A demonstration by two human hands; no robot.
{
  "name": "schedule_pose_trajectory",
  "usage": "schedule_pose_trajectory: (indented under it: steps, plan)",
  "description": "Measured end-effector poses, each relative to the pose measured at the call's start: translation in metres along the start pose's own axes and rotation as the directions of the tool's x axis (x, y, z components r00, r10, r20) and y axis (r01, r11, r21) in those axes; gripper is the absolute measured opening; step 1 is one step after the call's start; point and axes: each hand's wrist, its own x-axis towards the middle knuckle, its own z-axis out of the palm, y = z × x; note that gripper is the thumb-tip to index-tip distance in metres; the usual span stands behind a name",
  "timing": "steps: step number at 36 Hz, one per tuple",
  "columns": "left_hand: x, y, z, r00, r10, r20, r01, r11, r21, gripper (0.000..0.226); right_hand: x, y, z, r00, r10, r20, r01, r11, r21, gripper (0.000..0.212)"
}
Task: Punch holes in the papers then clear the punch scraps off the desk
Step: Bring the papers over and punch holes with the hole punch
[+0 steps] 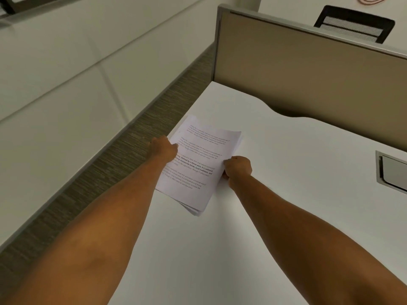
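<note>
Hands, left hand (164, 147) and right hand (237, 167), grip papers (196, 159) on desk (286, 172).

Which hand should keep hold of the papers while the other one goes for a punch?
Left, probably. The left hand grips the paper stack at the desk edge; the right hand faces the open desk.

White papers (196, 164) with black print lie on a white worktop (286, 172) — beige partition (308, 69), grey streaked carpet (123, 150), black chair (354, 25).

head: worn high | faces forward-down, tilted | desk (275, 172) near | single view
</note>
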Motion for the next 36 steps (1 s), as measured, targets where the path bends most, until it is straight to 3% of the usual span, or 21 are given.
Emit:
schedule_pose_trajectory:
  steps: [3, 11, 13, 21, 36]
  plan:
    - [-0.001, 0.002, -0.002, 1.000, 0.019, -0.013, -0.021, 0.989, -0.148, 0.031, -0.001, -0.001, -0.010, 1.000, -0.019, -0.007, 0.019, 1.000, -0.005, 0.014]
    - [-0.016, 0.032, -0.003, 0.995, 0.005, 0.100, 0.026, 0.950, -0.310, 0.027, -0.013, -0.006, -0.046, 1.000, -0.025, 0.004, 0.025, 0.997, 0.069, 0.016]
    - [-0.024, 0.039, 0.001, 0.997, 0.015, 0.082, 0.010, 0.954, -0.299, 0.021, -0.015, -0.004, -0.056, 1.000, -0.024, -0.002, 0.024, 0.997, 0.075, 0.015]
    - [-0.053, 0.061, 0.022, 0.987, 0.126, 0.104, -0.101, 0.970, -0.220, 0.035, -0.018, 0.006, -0.104, 0.998, -0.021, -0.057, 0.027, 0.994, 0.102, 0.017]
    - [-0.130, 0.142, 0.070, 0.918, 0.357, 0.172, -0.314, 0.921, -0.231, 0.017, -0.035, 0.036, -0.238, 0.993, 0.003, -0.115, 0.024, 0.974, 0.227, 0.016]
